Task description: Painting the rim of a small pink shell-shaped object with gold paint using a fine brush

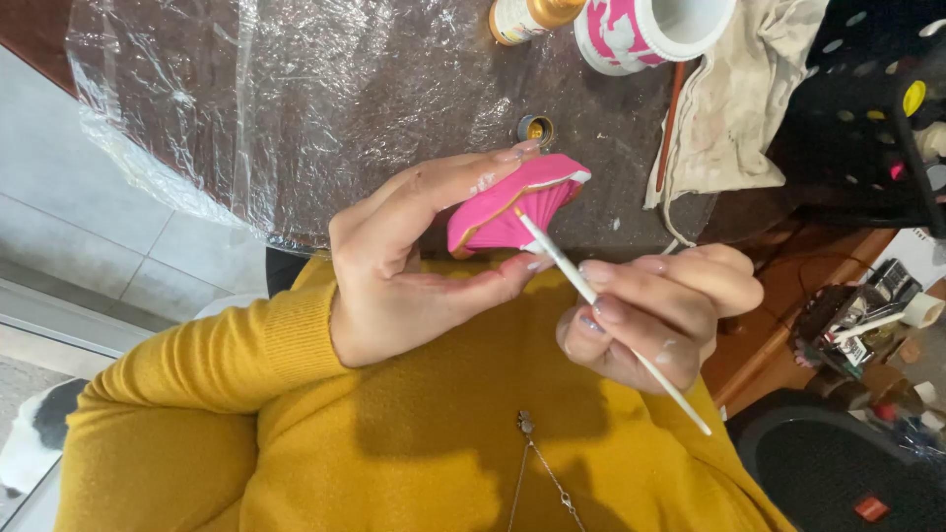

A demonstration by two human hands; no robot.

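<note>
Left hand (414, 261), centre of the frame: grip closed on a pink ribbed piece (512, 212), fingertips on its upper edge, thumb under its lower edge. The piece has a white-and-gold rim and is held above the lap, clear of the worktop (611, 128).

Right hand (655, 315), right of centre: grip closed pencil-fashion on a thin white brush (606, 310). The brush tip touches the face of the pink piece; the handle end points to the lower right of the frame.

Worktop, upper half of the frame: covered at the left by clear plastic film (276, 99). A small open gold-paint pot (536, 129) stands just above the pink piece. A pink-and-white vase (631, 34) and a gold-capped bottle (527, 17) stand at the top edge, just beside each other. A stained cloth (734, 108) lies at the upper right.
</note>
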